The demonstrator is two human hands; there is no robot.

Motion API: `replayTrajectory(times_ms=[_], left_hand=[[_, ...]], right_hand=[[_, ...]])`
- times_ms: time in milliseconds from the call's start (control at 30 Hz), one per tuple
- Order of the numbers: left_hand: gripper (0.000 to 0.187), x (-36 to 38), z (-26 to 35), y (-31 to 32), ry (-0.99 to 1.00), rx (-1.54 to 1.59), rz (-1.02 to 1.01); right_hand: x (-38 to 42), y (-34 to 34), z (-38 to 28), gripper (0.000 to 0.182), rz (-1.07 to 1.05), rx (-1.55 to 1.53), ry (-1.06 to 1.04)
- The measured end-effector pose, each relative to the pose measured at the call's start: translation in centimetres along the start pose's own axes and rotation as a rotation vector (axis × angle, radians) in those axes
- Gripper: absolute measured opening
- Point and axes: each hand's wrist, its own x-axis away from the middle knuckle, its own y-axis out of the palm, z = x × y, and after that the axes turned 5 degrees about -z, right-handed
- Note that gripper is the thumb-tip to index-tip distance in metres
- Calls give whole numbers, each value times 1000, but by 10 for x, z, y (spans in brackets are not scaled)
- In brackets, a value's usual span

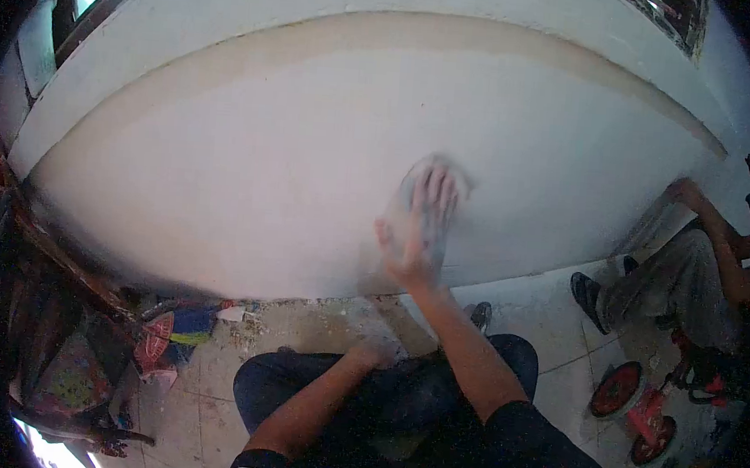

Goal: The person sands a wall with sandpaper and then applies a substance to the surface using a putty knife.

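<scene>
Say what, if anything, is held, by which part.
Cannot tell: a blurred greyish patch, maybe a pad, shows under the right hand at the white surface; the left hand shows no clear hold.

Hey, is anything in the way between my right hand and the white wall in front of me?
Nothing I can make out stands between your right hand and the white wall, though blur hides whether anything lies under the fingers. Your left hand is down near your legs.
</scene>
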Motion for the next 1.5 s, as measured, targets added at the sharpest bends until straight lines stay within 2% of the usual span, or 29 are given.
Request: replayTrajectory(times_ms=[33, 100, 167, 233, 267, 333, 367, 433, 467, 533, 567, 633, 667, 733, 767, 833, 867, 933, 967, 1033, 1067, 1133, 1167, 1267, 1333, 1367, 1433, 1467, 1500], left_hand=[[42, 24, 11, -20, -16, 25, -21], [43, 50, 31, -46, -49, 5, -22], [43, 52, 28, -51, -82, 1, -43], [42, 30, 12, -36, -41, 36, -52], [41, 16, 7, -22, -20, 69, -64], [40, 1, -2, -5, 20, 116, -66], [40, 0, -7, -1, 19, 121, -69], [34, -1, -12, 2, 99, 144, 75], [34, -26, -22, 20, 102, 138, 85], [32, -88, -53, 71, 155, 35, 321], [32, -77, -51, 64, 151, 42, 321], [30, -26, -27, 37, 203, 72, 386], [30, -7, -14, 29, 200, 98, 373], [29, 11, 6, 7, 79, -78, 196], [29, 6, 1, 15, 77, -70, 199], [29, -22, -16, 28, 243, -110, 269], [29, -40, -18, 26, 245, -118, 283], [38, -62, -13, 24, 226, -292, 24], [38, -56, -20, 34, 222, -291, 23], [39, -19, -24, 46, 192, -37, 364], [39, -16, -20, 52, 190, -23, 359], [34, -9, -19, 48, 218, 13, 313], [33, -5, -20, 41, 233, 21, 299], [30, -3, -23, 24, 252, 20, 276], [28, -7, -21, 31, 308, -104, 503], [28, -6, -23, 35, 306, -109, 501], [33, -7, -31, 37, 256, 229, 362], [33, 1, -22, 31, 251, 233, 361], [34, 16, -6, 16, 178, 143, 268]], right_hand=[[17, 12, 7, 91, 5, 4, -4], [66, 38, 22, 92, -212, 24, -73], [59, 31, 17, 93, -274, 80, -52], [31, 19, 10, 93, -170, 147, -126], [17, 10, 6, 93, -201, 140, -117], [-15, 1, -4, 87, 47, 48, -73], [-3, 9, -5, 87, 42, 46, -71], [35, 28, -2, 90, -84, 45, -46], [47, 36, 6, 90, -77, 49, -55], [68, 48, 18, 96, -289, 132, -113], [62, 46, 17, 96, -294, 127, -115], [29, 28, 4, 98, -176, 166, -93], [12, 16, -1, 98, -204, 158, -88], [-23, -1, -3, 101, 39, 101, -83], [-14, 5, -1, 101, 33, 98, -87], [21, 28, 17, 103, -50, 127, -24], [40, 39, 25, 103, -39, 132, -35], [67, 51, 28, 101, -233, 106, -2], [64, 52, 32, 101, -233, 102, -3], [19, 24, 15, 103, -80, 130, -27], [3, 10, 13, 103, -94, 126, -26], [-26, -8, 11, 107, 74, 67, -51], [-24, -7, 9, 107, 87, 66, -60], [27, 19, 23, 106, 15, 103, -35], [59, 38, 28, 100, -155, 111, -22], [58, 37, 30, 100, -151, 110, -20], [23, 13, 16, 102, -82, 114, -51], [4, 2, 12, 102, -86, 108, -51], [-18, -9, 10, 102, 27, 71, -35]])
